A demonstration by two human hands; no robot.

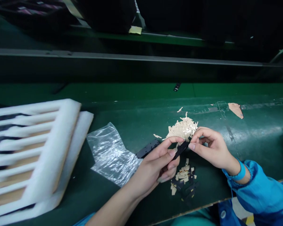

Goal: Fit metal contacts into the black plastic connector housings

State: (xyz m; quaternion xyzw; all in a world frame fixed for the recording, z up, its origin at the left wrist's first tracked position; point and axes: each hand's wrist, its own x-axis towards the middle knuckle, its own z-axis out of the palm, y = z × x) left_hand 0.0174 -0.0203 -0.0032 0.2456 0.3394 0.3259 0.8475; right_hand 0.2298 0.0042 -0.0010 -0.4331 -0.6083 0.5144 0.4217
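Head view. Left hand (155, 166) is pinching a small black flat plastic strip (181, 148) between thumb and fingertips, steadying it between the hands. Right hand (209, 147), fingers curled, is nipping its free end. A heap of beige paper slips (182, 128) is lying just beyond both hands, within easy dropping reach. A crumpled clear plastic bag (110, 153) is lying left of the left hand.

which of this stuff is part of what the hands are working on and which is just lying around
In use: black strip, pinched between left hand and right hand; beige paper slips heaped behind it; mixed black and beige pieces below the hands.
Lying about: clear plastic bag; white foam trays; second black strip by the bag; beige scrap on the green table.
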